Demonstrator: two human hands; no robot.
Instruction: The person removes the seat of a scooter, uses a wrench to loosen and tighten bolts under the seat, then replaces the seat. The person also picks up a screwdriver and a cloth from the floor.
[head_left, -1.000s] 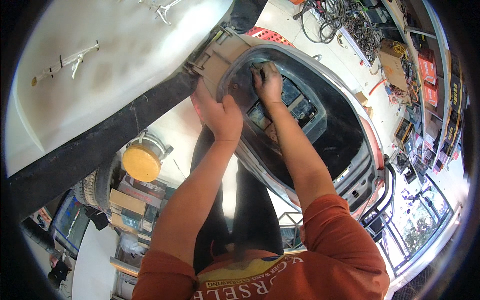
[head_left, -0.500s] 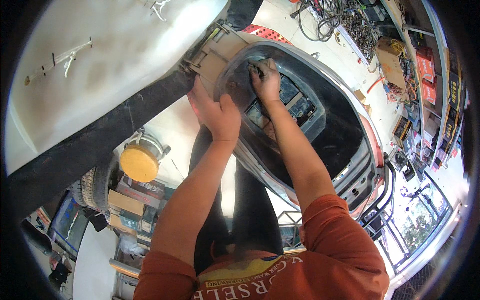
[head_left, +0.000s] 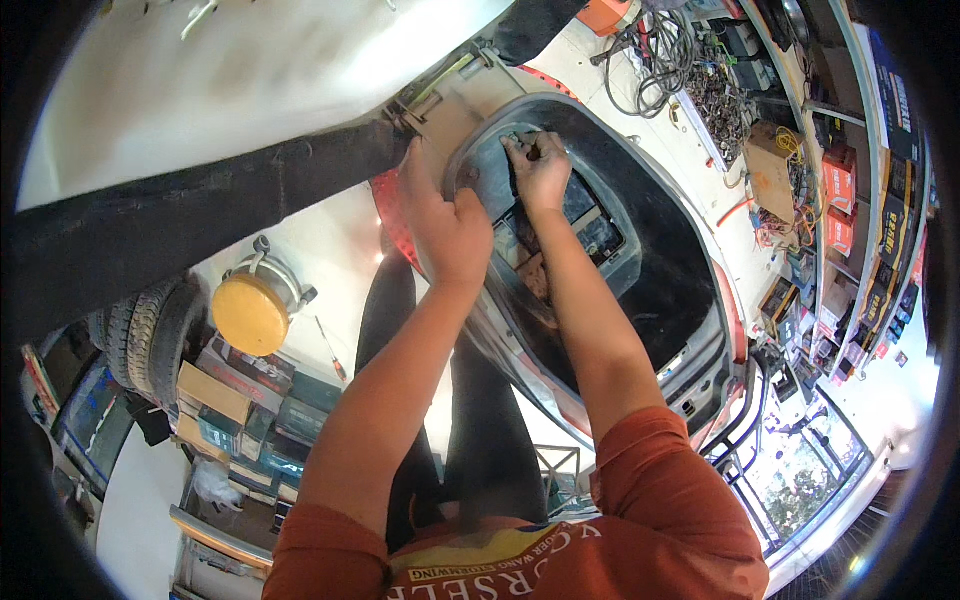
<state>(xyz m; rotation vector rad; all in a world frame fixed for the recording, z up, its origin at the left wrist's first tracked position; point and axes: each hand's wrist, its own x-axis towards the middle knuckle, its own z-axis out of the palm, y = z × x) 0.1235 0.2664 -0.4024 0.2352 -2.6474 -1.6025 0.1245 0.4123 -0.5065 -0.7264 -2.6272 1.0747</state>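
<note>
My left hand (head_left: 450, 225) rests against the near rim of a scooter's dark storage bucket (head_left: 675, 290), fingers extended toward a beige hinge plate (head_left: 455, 120); its thumb bends near the rim. Inside the bucket, my right hand (head_left: 540, 170) is pinched at the upper wall, on something small and dark that I cannot make out. Below its wrist lies a rectangular opening with dusty dark parts (head_left: 590, 235). A white panel (head_left: 230, 80) with a long black edge strip (head_left: 260, 185) stands raised at upper left.
A yellow-topped stool (head_left: 250, 312), tyres (head_left: 150, 340) and stacked boxes (head_left: 215, 395) are at left. Coiled cables (head_left: 655, 70), loose hardware and a cardboard box (head_left: 770, 170) lie beyond the scooter. Shelves with orange boxes (head_left: 840, 180) line the right. Black tubular bars (head_left: 740, 450) are at lower right.
The view has shifted slightly, showing more of the red perforated piece beside my left hand. My right hand stays pinched at the bucket's upper wall, its fingers slightly turned.
</note>
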